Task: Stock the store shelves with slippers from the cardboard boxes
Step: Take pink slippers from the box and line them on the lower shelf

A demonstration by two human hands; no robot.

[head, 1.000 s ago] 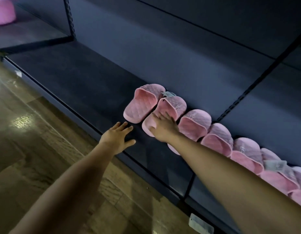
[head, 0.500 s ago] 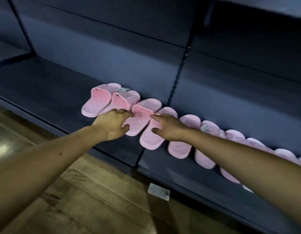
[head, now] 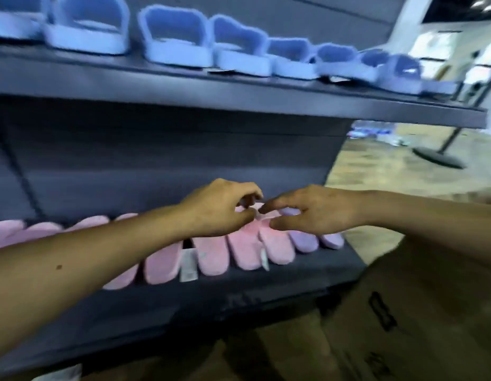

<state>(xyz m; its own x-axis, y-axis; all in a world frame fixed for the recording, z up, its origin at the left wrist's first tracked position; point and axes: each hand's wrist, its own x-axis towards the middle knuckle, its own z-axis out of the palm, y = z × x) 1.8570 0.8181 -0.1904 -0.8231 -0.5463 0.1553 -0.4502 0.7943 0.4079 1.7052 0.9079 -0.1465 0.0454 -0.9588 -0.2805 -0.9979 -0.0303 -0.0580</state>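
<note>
**Q:** What differs from half a second ago?
**A:** Fingers curled, the left hand (head: pixel 219 209) and right hand (head: pixel 314 211) now pinch a pink slipper (head: pixel 276 247) near the lower shelf's (head: pixel 321 269) right end, further along the row.

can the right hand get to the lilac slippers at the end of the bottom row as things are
Probably yes. The right hand is just above the lilac slippers on the lower shelf, with nothing between them; the cardboard box stands lower and to the side, out of the way.

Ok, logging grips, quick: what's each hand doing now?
Left hand: apparently pinches a fuzzy pink slipper.
Right hand: pinches the next pink slipper.
</note>
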